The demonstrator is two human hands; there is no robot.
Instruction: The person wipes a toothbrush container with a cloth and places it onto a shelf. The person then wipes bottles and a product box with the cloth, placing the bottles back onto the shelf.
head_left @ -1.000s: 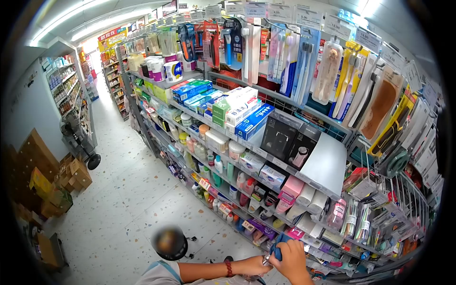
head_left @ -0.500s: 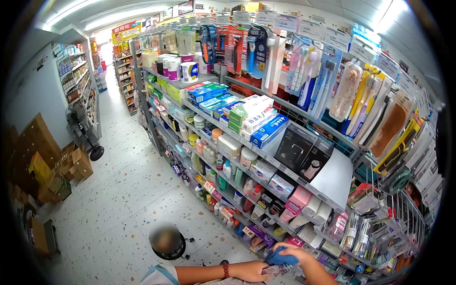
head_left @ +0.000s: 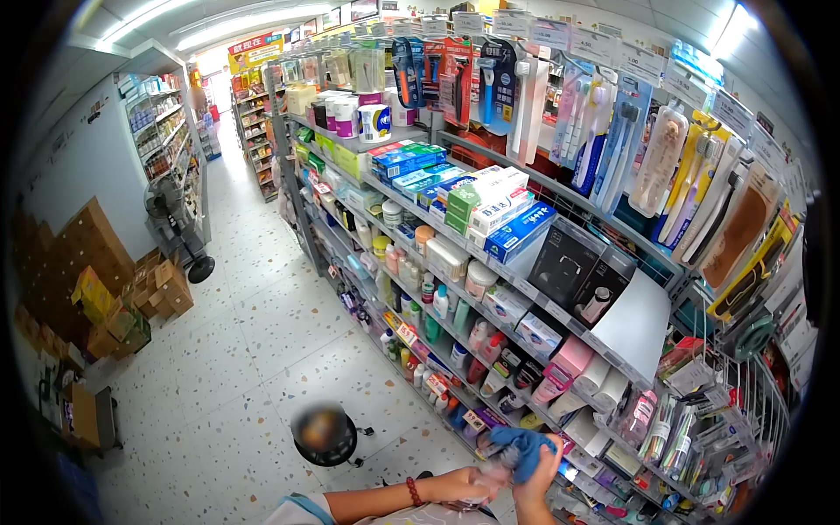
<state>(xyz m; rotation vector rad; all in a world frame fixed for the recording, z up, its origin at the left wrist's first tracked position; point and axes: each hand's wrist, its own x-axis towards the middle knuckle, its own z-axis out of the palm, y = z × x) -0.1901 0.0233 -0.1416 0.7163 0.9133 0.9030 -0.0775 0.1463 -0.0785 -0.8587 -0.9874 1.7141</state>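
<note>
Shelving (head_left: 637, 337) fills the right side, its crowded tiers running back along the speckled floor (head_left: 245, 350). Cartons (head_left: 164, 289) pile up across the aisle on the left, with a black standing fan (head_left: 166, 208) just behind them. A black wheeled stool (head_left: 325, 453), its top blurred, stands in the aisle near the left forearm. Hanging toothbrush packs (head_left: 687, 194) jut out above the top shelf. Low before the shelves, the right hand (head_left: 536, 472) has its fingers clamped on a blue cloth (head_left: 525, 448); just beside it, the left hand (head_left: 477, 484) closes round a clear object (head_left: 500, 458), too blurred to identify.
</note>
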